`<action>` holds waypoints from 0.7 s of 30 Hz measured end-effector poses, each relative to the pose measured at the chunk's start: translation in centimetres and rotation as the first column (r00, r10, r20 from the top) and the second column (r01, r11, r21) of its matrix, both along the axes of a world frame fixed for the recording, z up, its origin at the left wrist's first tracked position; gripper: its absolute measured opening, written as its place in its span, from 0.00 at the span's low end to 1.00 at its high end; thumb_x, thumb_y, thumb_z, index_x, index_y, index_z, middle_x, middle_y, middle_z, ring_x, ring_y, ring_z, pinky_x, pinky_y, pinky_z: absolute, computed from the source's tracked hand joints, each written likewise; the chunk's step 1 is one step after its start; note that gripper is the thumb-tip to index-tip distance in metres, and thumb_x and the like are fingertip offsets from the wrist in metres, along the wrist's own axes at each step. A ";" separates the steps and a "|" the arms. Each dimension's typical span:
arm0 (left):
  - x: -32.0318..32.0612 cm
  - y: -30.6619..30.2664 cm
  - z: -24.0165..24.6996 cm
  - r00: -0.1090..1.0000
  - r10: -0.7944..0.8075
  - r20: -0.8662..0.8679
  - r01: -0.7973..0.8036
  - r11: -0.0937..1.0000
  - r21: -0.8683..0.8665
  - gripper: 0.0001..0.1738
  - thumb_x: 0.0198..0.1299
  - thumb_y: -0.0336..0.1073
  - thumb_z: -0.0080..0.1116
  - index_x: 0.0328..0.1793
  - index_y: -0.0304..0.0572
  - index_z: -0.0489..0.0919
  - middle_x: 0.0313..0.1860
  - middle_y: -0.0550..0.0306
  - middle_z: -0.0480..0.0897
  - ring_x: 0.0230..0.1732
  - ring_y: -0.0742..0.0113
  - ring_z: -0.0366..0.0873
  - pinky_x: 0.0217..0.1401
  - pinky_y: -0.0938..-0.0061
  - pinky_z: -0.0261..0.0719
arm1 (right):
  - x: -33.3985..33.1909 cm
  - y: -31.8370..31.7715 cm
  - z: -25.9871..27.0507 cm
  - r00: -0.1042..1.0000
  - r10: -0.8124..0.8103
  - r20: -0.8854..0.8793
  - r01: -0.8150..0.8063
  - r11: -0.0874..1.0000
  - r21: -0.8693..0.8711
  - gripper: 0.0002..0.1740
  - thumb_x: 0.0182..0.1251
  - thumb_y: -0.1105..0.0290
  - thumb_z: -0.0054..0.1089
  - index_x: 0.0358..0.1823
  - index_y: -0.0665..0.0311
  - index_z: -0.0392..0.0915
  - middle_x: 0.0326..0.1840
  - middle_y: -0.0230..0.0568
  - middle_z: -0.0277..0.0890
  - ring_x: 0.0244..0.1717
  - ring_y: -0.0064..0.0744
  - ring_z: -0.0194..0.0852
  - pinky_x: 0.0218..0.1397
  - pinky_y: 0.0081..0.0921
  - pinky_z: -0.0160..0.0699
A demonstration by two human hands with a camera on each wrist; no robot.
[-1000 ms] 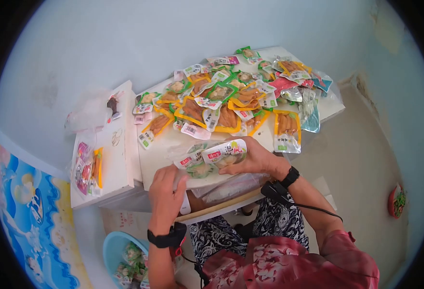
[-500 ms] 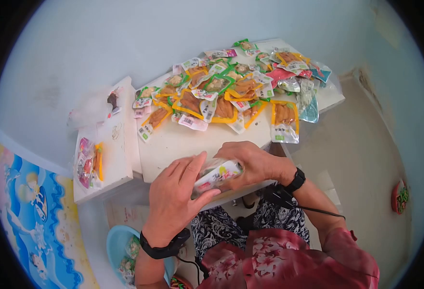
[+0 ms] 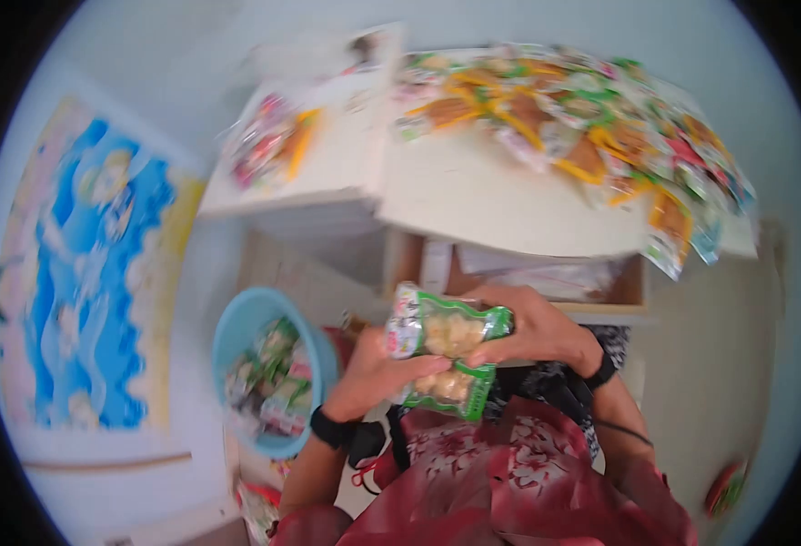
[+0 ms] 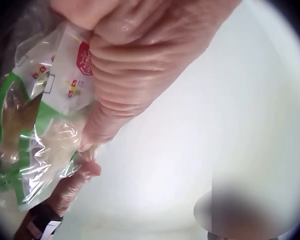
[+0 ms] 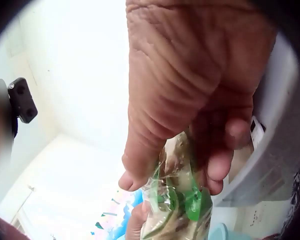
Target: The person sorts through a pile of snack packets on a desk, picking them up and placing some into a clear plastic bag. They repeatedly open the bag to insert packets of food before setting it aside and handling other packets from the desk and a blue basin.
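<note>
Two clear snack packets with green edges and pale lumps of food inside are held between both hands in front of the red patterned shirt. The upper packet (image 3: 455, 332) overlaps the lower packet (image 3: 444, 387). My left hand (image 3: 375, 371) grips their white printed ends, its thumb lying across the front. At the other side, my right hand (image 3: 546, 335) pinches the green ends, thumb in front and fingers behind. Shiny film and a red logo on a packet (image 4: 55, 135) show in the left wrist view. In the right wrist view the packets (image 5: 175, 217) appear edge-on below the thumb.
A blue basin (image 3: 329, 350) holding several packets stands on the floor at left. Behind the hands is the white table (image 3: 482, 187) with an open drawer (image 3: 632, 289). A pile of packets (image 3: 582, 107) covers its back. More packets (image 3: 268, 150) lie on the side table.
The head view has swung left and down, bringing the basin fully into view. Both hands have drawn the packets off the tabletop toward the body and turned their see-through faces up.
</note>
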State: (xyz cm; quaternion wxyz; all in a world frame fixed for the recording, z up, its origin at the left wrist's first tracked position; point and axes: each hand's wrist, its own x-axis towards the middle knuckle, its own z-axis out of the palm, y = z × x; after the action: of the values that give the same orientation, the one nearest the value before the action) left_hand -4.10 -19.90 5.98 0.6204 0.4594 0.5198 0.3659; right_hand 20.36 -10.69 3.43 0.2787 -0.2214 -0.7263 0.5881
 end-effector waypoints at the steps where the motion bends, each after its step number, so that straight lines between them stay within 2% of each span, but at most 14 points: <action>1: -1.0 -1.0 -1.3 0.998 0.053 0.028 -0.051 0.997 -0.066 0.21 0.60 0.28 0.76 0.60 0.32 0.85 0.50 0.56 0.90 0.49 0.71 0.87 0.52 0.74 0.86 | -1.0 -0.5 -1.3 0.999 -0.004 -0.052 0.003 1.000 -0.011 0.36 0.59 0.58 0.83 0.65 0.68 0.80 0.47 0.43 0.87 0.43 0.32 0.83 0.52 0.31 0.79; 2: -1.9 -2.1 -2.9 0.992 0.110 0.059 -0.102 0.986 -0.132 0.22 0.60 0.27 0.75 0.61 0.32 0.84 0.52 0.55 0.90 0.50 0.69 0.87 0.53 0.73 0.86 | -1.8 -0.9 -2.5 0.995 -0.006 -0.100 0.003 1.000 -0.028 0.37 0.60 0.60 0.82 0.68 0.67 0.79 0.49 0.42 0.88 0.43 0.31 0.83 0.53 0.30 0.79; 5: -6.1 -6.1 -7.7 0.908 0.350 0.228 -0.292 0.922 -0.255 0.27 0.61 0.25 0.72 0.68 0.33 0.80 0.57 0.53 0.88 0.53 0.66 0.88 0.57 0.69 0.88 | -2.1 -2.8 -1.5 0.994 0.048 -0.096 -0.086 0.889 -0.449 0.37 0.63 0.65 0.79 0.73 0.65 0.75 0.49 0.40 0.89 0.44 0.26 0.84 0.50 0.26 0.80; 6: -7.1 -7.1 -8.5 0.858 0.420 0.296 -0.340 0.896 -0.285 0.29 0.61 0.25 0.71 0.70 0.33 0.78 0.59 0.52 0.87 0.54 0.65 0.88 0.58 0.68 0.88 | -1.8 -3.1 -1.7 0.994 0.098 -0.051 -0.110 0.903 -0.414 0.36 0.64 0.66 0.79 0.73 0.64 0.76 0.49 0.39 0.89 0.44 0.24 0.84 0.47 0.24 0.79; 7: -7.7 -7.7 -6.8 0.826 0.478 0.298 -0.396 0.869 -0.296 0.33 0.63 0.26 0.70 0.74 0.34 0.74 0.63 0.51 0.86 0.56 0.62 0.88 0.62 0.65 0.88 | -1.5 -3.3 -1.9 0.990 0.140 -0.006 -0.132 0.917 -0.377 0.35 0.64 0.67 0.78 0.73 0.63 0.76 0.48 0.38 0.90 0.43 0.22 0.84 0.45 0.23 0.78; 10: -11.9 -11.0 -9.5 0.708 0.644 0.290 -0.604 0.765 -0.223 0.32 0.63 0.30 0.71 0.73 0.34 0.75 0.63 0.51 0.86 0.58 0.61 0.88 0.62 0.64 0.88 | -1.4 -4.6 -2.8 0.962 0.253 0.106 -0.203 0.917 -0.343 0.33 0.65 0.69 0.78 0.72 0.61 0.78 0.45 0.35 0.90 0.41 0.19 0.83 0.39 0.20 0.76; 11: -13.3 -11.9 -10.0 0.673 0.715 0.192 -0.688 0.700 -0.193 0.33 0.64 0.34 0.72 0.74 0.35 0.75 0.63 0.52 0.85 0.60 0.59 0.87 0.64 0.62 0.88 | -1.6 -5.1 -3.6 0.960 0.257 0.111 -0.212 0.925 -0.314 0.31 0.65 0.70 0.77 0.70 0.60 0.80 0.44 0.35 0.90 0.40 0.18 0.82 0.38 0.20 0.76; 13: -17.7 -13.4 -11.2 0.588 0.798 0.130 -0.780 0.602 -0.170 0.33 0.64 0.37 0.73 0.74 0.35 0.75 0.62 0.52 0.86 0.55 0.61 0.89 0.60 0.64 0.90 | -1.9 -5.8 -5.0 0.954 0.275 0.118 -0.214 0.903 -0.373 0.30 0.66 0.70 0.76 0.70 0.60 0.80 0.43 0.34 0.90 0.40 0.18 0.82 0.38 0.20 0.76; 14: -19.8 -14.2 -12.1 0.470 0.880 0.062 -0.859 0.473 -0.196 0.32 0.63 0.38 0.73 0.72 0.37 0.77 0.59 0.54 0.88 0.53 0.64 0.90 0.54 0.65 0.92 | -2.1 -6.0 -5.7 0.951 0.287 0.119 -0.218 0.889 -0.403 0.30 0.66 0.70 0.76 0.70 0.60 0.80 0.42 0.34 0.90 0.39 0.17 0.82 0.38 0.20 0.76; 15: -23.5 -15.6 -14.1 0.416 0.905 -0.084 -0.895 0.392 -0.214 0.29 0.61 0.40 0.75 0.68 0.38 0.81 0.51 0.56 0.89 0.49 0.66 0.89 0.48 0.70 0.90 | -2.2 -6.2 -6.3 0.951 0.286 0.116 -0.222 0.895 -0.387 0.28 0.67 0.71 0.75 0.69 0.60 0.80 0.42 0.33 0.90 0.38 0.17 0.81 0.38 0.19 0.75; 17: -28.6 -18.4 -18.2 0.359 0.909 -0.213 -0.914 0.388 0.116 0.27 0.58 0.41 0.79 0.61 0.38 0.85 0.46 0.58 0.89 0.39 0.68 0.88 0.42 0.71 0.88 | -2.6 -6.0 -6.8 0.955 0.255 0.154 -0.176 0.901 -0.396 0.28 0.68 0.71 0.75 0.68 0.61 0.80 0.42 0.33 0.89 0.38 0.16 0.80 0.38 0.18 0.75; 18: -28.7 -17.6 -17.4 0.174 0.979 -0.103 -0.984 0.169 -0.051 0.27 0.59 0.42 0.78 0.61 0.36 0.85 0.48 0.56 0.89 0.40 0.66 0.89 0.46 0.68 0.91 | -2.7 -5.9 -7.0 0.956 0.234 0.176 -0.148 0.906 -0.397 0.27 0.68 0.71 0.74 0.68 0.62 0.80 0.43 0.33 0.89 0.37 0.16 0.80 0.38 0.17 0.75; 21: -31.3 -18.5 -20.3 0.048 0.954 -0.296 -0.988 0.089 0.126 0.23 0.54 0.44 0.81 0.50 0.38 0.89 0.40 0.60 0.89 0.32 0.70 0.83 0.33 0.72 0.81 | -2.7 -5.8 -8.3 0.973 0.141 0.184 -0.071 0.936 -0.344 0.26 0.68 0.70 0.74 0.67 0.64 0.80 0.42 0.33 0.89 0.35 0.15 0.79 0.37 0.18 0.75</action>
State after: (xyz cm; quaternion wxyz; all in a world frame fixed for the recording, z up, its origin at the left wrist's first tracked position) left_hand -35.42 -38.41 -14.36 0.1476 0.0037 0.7995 0.5823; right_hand 17.66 -16.44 -4.82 0.1281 -0.2856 -0.6513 0.6912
